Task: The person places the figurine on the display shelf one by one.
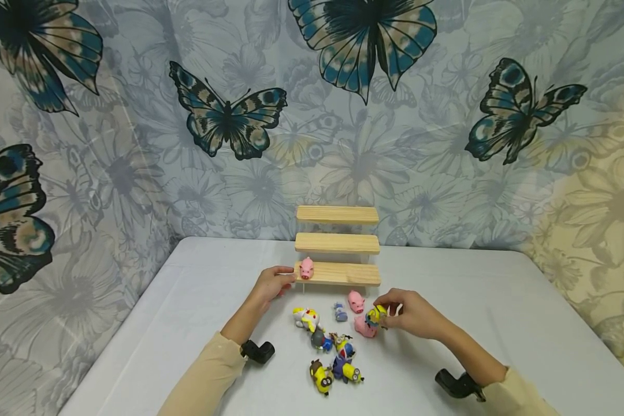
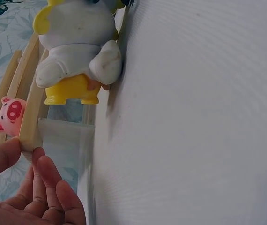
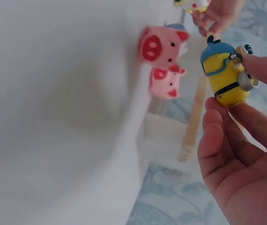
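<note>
My left hand [image 1: 275,283] pinches the left end of the lowest board of a three-tier wooden display stand [image 1: 338,242], thumb above and fingertips below. On that board, close to the thumb, sits a pink toy pig [image 1: 306,268]. Between the thumb and fingers of my right hand [image 1: 413,312] is a yellow-and-blue minion figure [image 3: 225,75], raised over the table. Below it lies a second pink pig [image 1: 365,327], and a third pig [image 1: 356,301] stands just in front of the stand. A white-and-yellow figure [image 2: 79,47] fills the upper part of the left wrist view.
A small grey-blue figure [image 1: 340,312] is beside the pigs. Nearer to me several more figures cluster, among them a grey-and-blue one [image 1: 320,340] and a minion lying down [image 1: 321,378]. The white table [image 1: 187,300] meets a butterfly-patterned cloth [image 1: 229,196] behind the stand.
</note>
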Demonstrator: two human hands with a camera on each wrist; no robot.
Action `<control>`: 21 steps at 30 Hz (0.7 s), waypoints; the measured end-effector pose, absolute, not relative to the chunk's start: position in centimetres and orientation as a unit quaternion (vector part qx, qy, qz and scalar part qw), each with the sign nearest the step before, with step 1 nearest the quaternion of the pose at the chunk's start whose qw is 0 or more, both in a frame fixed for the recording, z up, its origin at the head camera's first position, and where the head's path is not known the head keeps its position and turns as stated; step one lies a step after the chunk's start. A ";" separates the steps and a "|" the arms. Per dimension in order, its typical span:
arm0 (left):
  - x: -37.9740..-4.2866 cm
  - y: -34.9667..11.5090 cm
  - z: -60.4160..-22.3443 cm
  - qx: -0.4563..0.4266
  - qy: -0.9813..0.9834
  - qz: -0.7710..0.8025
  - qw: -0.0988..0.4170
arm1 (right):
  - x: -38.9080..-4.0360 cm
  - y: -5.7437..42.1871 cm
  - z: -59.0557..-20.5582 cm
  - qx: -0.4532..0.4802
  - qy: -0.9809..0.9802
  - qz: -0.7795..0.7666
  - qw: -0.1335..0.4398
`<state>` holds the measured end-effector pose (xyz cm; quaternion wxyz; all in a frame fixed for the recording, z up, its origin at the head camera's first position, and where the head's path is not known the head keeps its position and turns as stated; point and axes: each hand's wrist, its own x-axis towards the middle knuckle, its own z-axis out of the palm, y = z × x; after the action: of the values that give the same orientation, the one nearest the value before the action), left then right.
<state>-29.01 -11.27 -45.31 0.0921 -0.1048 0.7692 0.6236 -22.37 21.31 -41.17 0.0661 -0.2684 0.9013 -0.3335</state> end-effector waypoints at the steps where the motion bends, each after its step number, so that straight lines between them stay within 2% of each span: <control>1: -29.0 -11.3 -45.3 -0.106 0.768 0.625 0.092 | -22.5 21.3 -41.0 -0.268 0.903 -0.331 0.059; 12: -28.8 -11.3 -45.4 -0.105 0.768 0.624 0.096 | -23.2 20.3 -40.2 -0.239 0.917 -0.319 0.014; 21: -28.8 -11.2 -45.2 -0.104 0.771 0.621 0.092 | -24.9 19.4 -39.0 -0.249 0.926 -0.283 -0.023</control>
<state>-28.81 -11.20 -45.22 0.0918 -0.1041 0.7710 0.6215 -24.90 19.38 -39.00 -0.0226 -0.2492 0.9259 -0.2829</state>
